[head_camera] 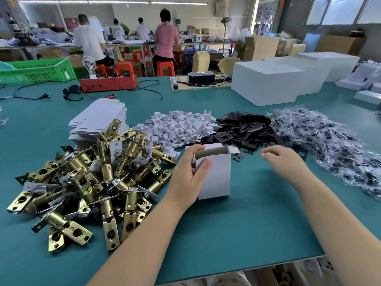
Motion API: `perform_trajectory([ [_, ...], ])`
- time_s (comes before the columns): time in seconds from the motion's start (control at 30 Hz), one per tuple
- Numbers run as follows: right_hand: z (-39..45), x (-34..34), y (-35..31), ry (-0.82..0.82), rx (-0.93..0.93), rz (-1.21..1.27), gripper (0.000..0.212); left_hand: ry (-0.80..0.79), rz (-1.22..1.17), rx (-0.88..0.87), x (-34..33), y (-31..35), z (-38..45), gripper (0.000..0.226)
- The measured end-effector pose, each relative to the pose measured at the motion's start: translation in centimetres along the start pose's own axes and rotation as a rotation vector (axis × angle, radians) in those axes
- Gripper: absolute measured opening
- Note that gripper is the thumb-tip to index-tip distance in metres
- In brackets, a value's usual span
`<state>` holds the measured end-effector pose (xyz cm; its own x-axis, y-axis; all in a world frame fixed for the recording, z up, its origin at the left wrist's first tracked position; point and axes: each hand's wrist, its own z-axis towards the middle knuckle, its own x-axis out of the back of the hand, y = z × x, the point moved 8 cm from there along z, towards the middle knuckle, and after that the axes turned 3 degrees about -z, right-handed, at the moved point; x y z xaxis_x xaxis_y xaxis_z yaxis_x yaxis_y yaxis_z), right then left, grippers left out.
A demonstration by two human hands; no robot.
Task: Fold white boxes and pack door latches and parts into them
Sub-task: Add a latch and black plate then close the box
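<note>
My left hand (pixel 188 172) grips a small white box (pixel 216 174) that stands upright on the green table (pixel 237 223), its top flaps open and its inside empty. My right hand (pixel 282 162) hovers just right of the box, fingers loosely apart, holding nothing. A heap of brass door latches (pixel 86 182) lies to the left. Behind it is a stack of flat white box blanks (pixel 99 118). Beyond the box lie white folded card inserts (pixel 181 126), black strike plates (pixel 243 131) and clear bags of screws (pixel 329 145).
Large white cartons (pixel 266 83) stand at the back right. A red device (pixel 108 83) with cables, a power strip and a green crate (pixel 39 71) sit along the far edge. The table's near edge runs bottom right. Several people work at benches in the background.
</note>
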<state>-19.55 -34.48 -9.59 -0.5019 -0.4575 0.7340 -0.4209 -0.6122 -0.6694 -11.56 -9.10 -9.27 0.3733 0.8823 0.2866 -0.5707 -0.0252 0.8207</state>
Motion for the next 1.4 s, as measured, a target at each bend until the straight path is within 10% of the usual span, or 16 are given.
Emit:
perform_trajectory([
  [0.37,1.6,5.1,10.9,0.141,-0.429,-0.546,0.045,-0.061,0.08,-0.136,-3.2,0.9,0.0,0.036],
  [0.53,1.8,4.7,10.3,0.129,-0.315,-0.604,0.044,-0.026,0.156,-0.125,-2.8,0.3,-0.1,0.044],
  [0.93,1.3,3.1,5.7,0.189,0.009,-0.185,0.023,-0.009,0.195,-0.128,-3.0,1.1,-0.5,0.05],
  [1.4,1.1,-0.2,1.0,0.147,-0.179,0.73,0.019,0.002,0.165,-0.132,-2.8,0.6,-0.5,0.045],
])
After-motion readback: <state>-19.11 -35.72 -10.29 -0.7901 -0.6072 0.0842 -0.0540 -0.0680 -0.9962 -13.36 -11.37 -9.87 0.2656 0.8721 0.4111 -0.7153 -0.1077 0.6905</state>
